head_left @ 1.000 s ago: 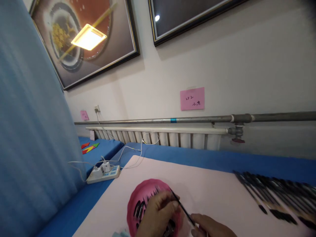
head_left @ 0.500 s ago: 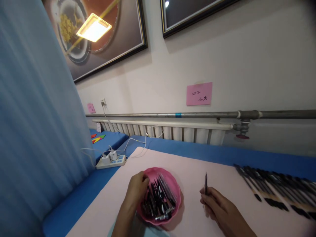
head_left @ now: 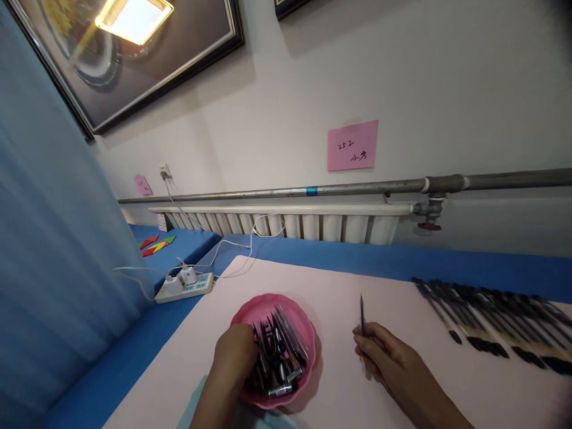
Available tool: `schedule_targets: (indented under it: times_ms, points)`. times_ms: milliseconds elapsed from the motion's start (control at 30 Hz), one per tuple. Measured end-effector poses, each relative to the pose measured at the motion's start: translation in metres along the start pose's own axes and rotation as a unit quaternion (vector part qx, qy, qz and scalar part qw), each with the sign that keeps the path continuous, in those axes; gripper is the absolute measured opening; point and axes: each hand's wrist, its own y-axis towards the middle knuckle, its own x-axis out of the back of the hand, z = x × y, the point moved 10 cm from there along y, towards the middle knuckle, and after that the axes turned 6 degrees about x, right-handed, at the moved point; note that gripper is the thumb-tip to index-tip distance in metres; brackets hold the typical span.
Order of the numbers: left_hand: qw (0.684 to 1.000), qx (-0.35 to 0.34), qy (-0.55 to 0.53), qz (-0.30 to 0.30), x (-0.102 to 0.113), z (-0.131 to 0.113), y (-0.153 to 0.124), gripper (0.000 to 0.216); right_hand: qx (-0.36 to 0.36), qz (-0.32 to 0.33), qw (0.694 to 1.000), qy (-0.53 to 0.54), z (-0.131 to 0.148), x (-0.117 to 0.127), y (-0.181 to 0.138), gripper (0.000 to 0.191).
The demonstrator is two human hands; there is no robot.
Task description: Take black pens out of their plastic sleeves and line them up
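Note:
A pink scalloped bowl (head_left: 308, 322) holds several black pen parts (head_left: 279, 357) and clear tubes (head_left: 292, 333). My left hand (head_left: 236, 351) reaches over the bowl's left rim to the dark parts inside; its fingertips are hidden behind the hand. To the right of the bowl, my right hand (head_left: 388, 357) is closed around a slim pen (head_left: 361, 316), its dark pointed end upward. The pen's lower part is mostly covered by the fingers.
Several assembled-looking black pens (head_left: 491, 322) lie in a row at right on the pink sheet (head_left: 348, 286). A power strip (head_left: 187, 289) with white plugs and cables sits at left, near a blue curtain (head_left: 58, 268). A radiator (head_left: 308, 223) runs along the wall.
My left hand has moved from the bowl's rim down among the parts inside. My right hand still holds the pen upright. The camera view has tilted and shifted slightly.

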Motion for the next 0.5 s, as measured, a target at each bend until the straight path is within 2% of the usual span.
schedule_targets:
  times_ms: [167,367,433,467,500]
  points:
    - [1.0,0.016,0.017,0.016,-0.007,-0.002,-0.001,0.017,0.005,0.01,1.0,-0.004,-0.001,-0.002,0.001,0.016]
    - [0.995,0.009,-0.101,-0.021,0.014,-0.001,0.001,0.01,0.012,0.045,0.999,-0.002,0.004,-0.013,-0.005,0.016]
    - [0.963,-0.002,-0.268,0.005,0.015,-0.006,-0.001,0.012,0.026,0.079,0.996,-0.014,0.01,-0.026,-0.012,0.016]
    - [0.923,-0.005,-0.383,0.043,0.009,-0.012,-0.002,0.013,0.035,0.104,0.994,-0.025,0.013,-0.035,-0.016,0.016]
    - [0.863,-0.005,-0.497,0.091,0.002,-0.019,-0.005,0.017,0.045,0.134,0.989,-0.039,0.014,-0.045,-0.02,0.016]
